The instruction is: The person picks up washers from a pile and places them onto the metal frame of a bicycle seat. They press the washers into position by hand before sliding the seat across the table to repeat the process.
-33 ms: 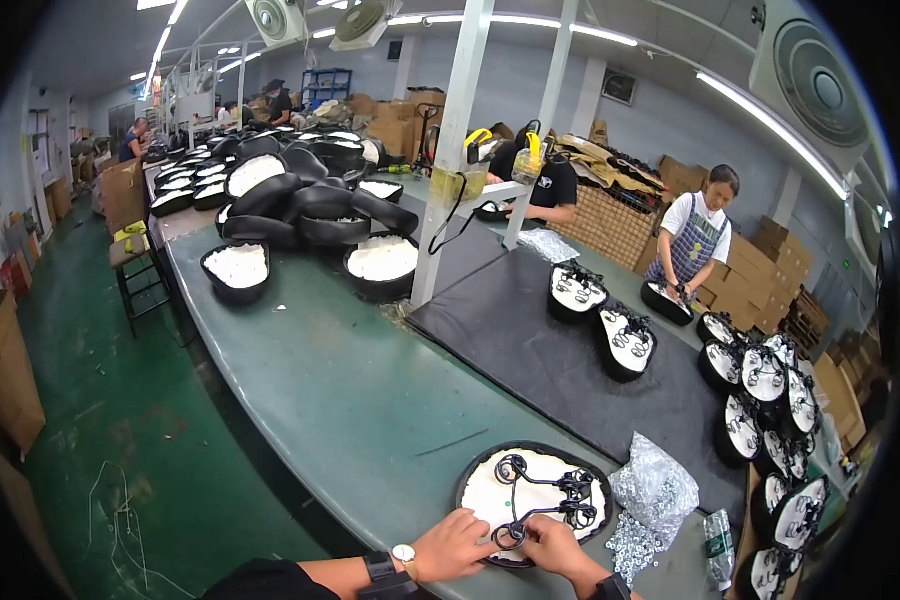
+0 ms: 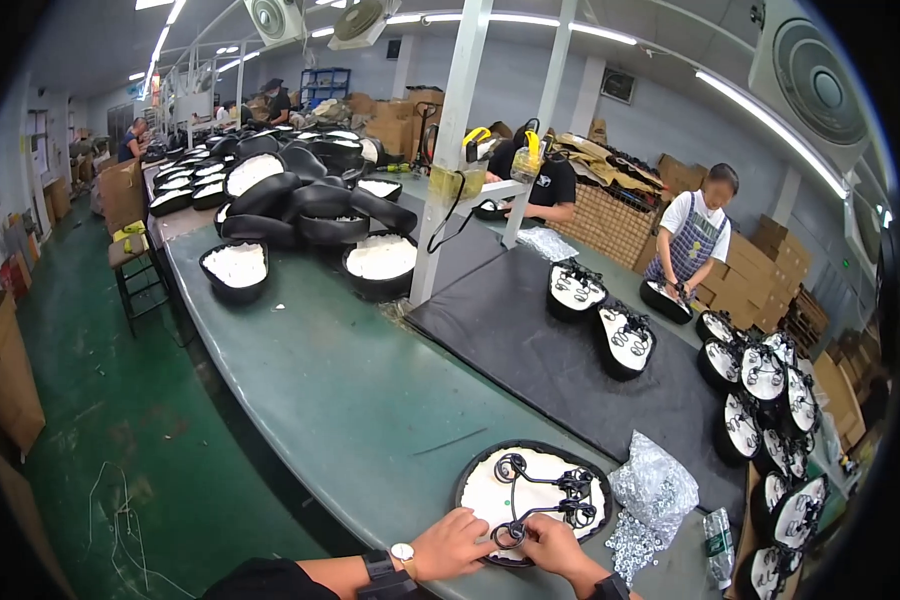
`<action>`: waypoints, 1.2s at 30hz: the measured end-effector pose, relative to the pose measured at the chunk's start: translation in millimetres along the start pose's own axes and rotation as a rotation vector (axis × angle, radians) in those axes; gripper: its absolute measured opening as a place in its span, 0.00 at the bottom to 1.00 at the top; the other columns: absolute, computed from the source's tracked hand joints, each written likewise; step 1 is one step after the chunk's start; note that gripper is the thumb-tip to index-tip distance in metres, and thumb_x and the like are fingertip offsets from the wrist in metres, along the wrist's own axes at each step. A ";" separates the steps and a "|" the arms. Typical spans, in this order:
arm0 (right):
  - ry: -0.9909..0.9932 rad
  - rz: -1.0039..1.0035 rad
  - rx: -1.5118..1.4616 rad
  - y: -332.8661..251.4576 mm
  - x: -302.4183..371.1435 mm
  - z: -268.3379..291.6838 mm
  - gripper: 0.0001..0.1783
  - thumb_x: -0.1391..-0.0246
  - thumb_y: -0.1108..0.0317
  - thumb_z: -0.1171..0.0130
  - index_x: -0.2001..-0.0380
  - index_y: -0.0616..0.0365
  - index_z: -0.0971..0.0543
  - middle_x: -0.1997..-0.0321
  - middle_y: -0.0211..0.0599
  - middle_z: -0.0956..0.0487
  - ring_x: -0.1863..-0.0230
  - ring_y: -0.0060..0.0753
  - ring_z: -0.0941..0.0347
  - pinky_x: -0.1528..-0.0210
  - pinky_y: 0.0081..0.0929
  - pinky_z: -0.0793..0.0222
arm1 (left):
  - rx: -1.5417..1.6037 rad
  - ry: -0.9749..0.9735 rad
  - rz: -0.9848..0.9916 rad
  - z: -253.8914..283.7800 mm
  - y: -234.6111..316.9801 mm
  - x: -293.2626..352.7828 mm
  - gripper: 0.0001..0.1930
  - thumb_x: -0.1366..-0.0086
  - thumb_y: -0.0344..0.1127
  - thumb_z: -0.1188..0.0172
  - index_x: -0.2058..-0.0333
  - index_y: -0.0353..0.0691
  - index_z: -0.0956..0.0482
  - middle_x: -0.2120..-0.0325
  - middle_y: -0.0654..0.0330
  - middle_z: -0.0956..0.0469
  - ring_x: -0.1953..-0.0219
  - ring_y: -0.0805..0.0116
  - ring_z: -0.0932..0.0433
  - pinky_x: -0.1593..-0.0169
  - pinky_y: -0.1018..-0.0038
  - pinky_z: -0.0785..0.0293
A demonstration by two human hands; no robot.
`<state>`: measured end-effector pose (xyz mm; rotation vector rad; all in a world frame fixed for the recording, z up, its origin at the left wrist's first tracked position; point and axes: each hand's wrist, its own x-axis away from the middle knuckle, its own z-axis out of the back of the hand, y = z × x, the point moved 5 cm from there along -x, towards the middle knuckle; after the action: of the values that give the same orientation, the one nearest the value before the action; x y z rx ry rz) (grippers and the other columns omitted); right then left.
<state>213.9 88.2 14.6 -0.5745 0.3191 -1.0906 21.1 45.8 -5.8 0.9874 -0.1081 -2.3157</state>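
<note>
An upturned bicycle saddle point(image 2: 490, 478) with a white underside and black rim lies near the front edge of the table. A black wire spring frame point(image 2: 515, 497) with coils sits on its underside. At the frame's near coil, my left hand point(image 2: 454, 545) is closed, fingertips and thumb against the coil's left side. On the coil's other side, my right hand point(image 2: 556, 546) has its fingers pinched together. Whatever may be between those right fingertips is hidden.
Right of the saddle, a clear plastic bag point(image 2: 655, 485) spills small metal nuts point(image 2: 632, 548). A plastic bottle point(image 2: 718, 548) lies beyond. Saddles with frames point(image 2: 765, 375) are stacked at right; black saddle shells point(image 2: 305, 205) are heaped at far left. Across the table, a person point(image 2: 692, 240) handles another saddle.
</note>
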 end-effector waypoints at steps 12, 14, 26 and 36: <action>0.099 -0.096 -0.028 -15.8 -1.3 6.4 0.10 0.45 0.65 0.37 0.62 0.53 0.13 0.66 0.38 0.19 0.64 0.48 0.20 0.62 0.38 0.26 | 0.007 -0.064 0.037 6.0 -5.2 -2.6 0.32 0.55 0.41 0.23 0.47 0.49 0.19 0.61 0.58 0.29 0.55 0.56 0.27 0.36 0.50 0.30; 0.045 -0.146 -0.084 -8.3 -1.5 6.1 0.11 0.46 0.65 0.36 0.60 0.54 0.14 0.67 0.37 0.20 0.65 0.46 0.21 0.61 0.36 0.26 | -0.018 -0.028 0.014 8.7 -2.7 -7.4 0.36 0.55 0.38 0.23 0.43 0.46 0.21 0.62 0.59 0.30 0.57 0.59 0.27 0.34 0.50 0.29; 0.180 0.263 0.043 -14.7 20.0 27.7 0.15 0.49 0.64 0.28 0.57 0.53 0.12 0.74 0.33 0.22 0.69 0.38 0.24 0.64 0.36 0.28 | -0.039 -0.047 0.064 11.0 4.0 -6.9 0.25 0.56 0.39 0.22 0.56 0.48 0.17 0.61 0.60 0.27 0.54 0.57 0.26 0.35 0.50 0.29; 0.144 0.448 0.383 -28.2 34.2 23.3 0.27 0.46 0.41 0.33 0.55 0.52 0.15 0.61 0.31 0.24 0.62 0.38 0.30 0.58 0.36 0.34 | -0.084 -0.083 0.154 14.7 10.0 -11.2 0.27 0.53 0.40 0.23 0.51 0.51 0.17 0.56 0.60 0.27 0.49 0.56 0.27 0.35 0.51 0.30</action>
<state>220.0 54.4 51.0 -0.0725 0.3339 -0.7315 22.2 41.8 14.8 0.8128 -0.1157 -2.2015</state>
